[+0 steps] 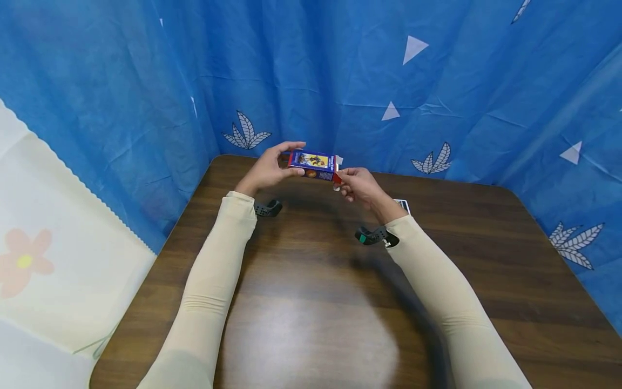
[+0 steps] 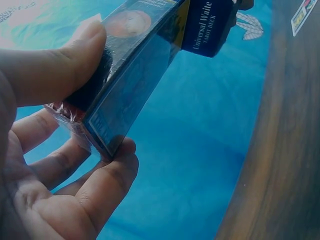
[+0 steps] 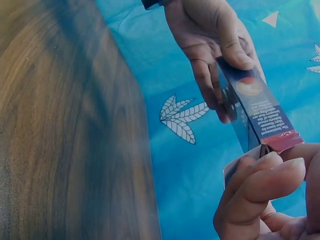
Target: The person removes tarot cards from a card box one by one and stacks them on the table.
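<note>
Above the far part of the table, my left hand grips one end of a blue tarot deck box between thumb and fingers. Clear wrap shows around that end in the left wrist view, and the lid flap at the opposite end is folded out, reading "Universal Waite Tarot Deck". My right hand is at this opened end, pinching the box's red-edged end with thumb and fingers. A pale side flap stands out beside the right fingers. The inside of the box is hidden.
A printed card lies on the brown wooden table, partly behind my right wrist in the head view. A blue patterned curtain hangs close behind the table's far edge. Pale cloth hangs at the left.
</note>
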`<action>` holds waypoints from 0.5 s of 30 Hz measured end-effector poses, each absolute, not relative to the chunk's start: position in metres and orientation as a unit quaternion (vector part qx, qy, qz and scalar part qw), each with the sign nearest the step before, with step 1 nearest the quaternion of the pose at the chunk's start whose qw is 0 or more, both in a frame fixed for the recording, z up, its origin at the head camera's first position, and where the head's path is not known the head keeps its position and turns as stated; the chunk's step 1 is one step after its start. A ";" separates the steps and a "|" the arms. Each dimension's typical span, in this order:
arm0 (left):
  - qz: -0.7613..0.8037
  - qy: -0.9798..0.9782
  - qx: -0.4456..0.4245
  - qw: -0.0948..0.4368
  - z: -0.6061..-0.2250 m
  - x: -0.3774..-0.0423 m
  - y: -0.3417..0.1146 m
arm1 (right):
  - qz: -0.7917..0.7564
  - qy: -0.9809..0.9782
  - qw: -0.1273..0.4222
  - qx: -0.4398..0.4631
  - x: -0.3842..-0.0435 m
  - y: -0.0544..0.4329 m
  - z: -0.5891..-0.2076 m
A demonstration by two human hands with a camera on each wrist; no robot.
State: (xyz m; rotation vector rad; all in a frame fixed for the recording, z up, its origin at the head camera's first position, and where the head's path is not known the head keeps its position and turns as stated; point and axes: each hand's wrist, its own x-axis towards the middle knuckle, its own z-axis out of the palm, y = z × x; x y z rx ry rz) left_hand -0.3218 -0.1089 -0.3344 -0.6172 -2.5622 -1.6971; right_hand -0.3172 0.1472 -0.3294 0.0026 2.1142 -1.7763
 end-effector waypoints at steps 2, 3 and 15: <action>-0.544 -0.816 -0.197 0.003 -0.334 -0.322 -0.109 | -0.628 0.756 0.184 -0.001 -0.316 0.147 -0.328; -0.545 -0.815 -0.198 0.002 -0.334 -0.322 -0.109 | -0.629 0.756 0.182 -0.003 -0.316 0.148 -0.328; -0.546 -0.816 -0.191 -0.001 -0.334 -0.322 -0.110 | -0.589 0.797 0.135 0.005 -0.314 0.161 -0.328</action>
